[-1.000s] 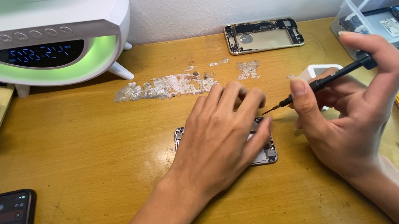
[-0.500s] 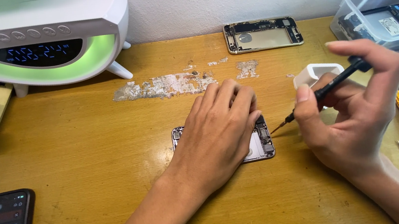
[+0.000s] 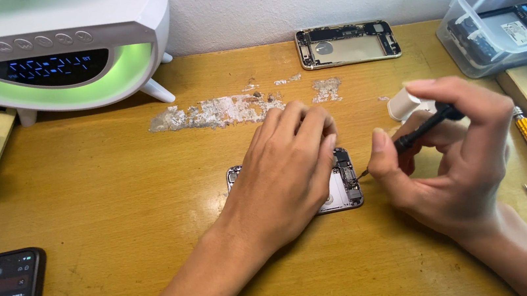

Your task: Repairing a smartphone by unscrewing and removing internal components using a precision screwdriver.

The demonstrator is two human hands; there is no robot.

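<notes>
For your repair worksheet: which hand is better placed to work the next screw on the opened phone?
Right. The right hand holds the thin black screwdriver, its tip at the opened grey phone's edge; the left hand lies flat on it.

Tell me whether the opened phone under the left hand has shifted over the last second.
Cannot tell: the opened phone keeps about the same offset from the scraped patch, under the left hand.
</notes>
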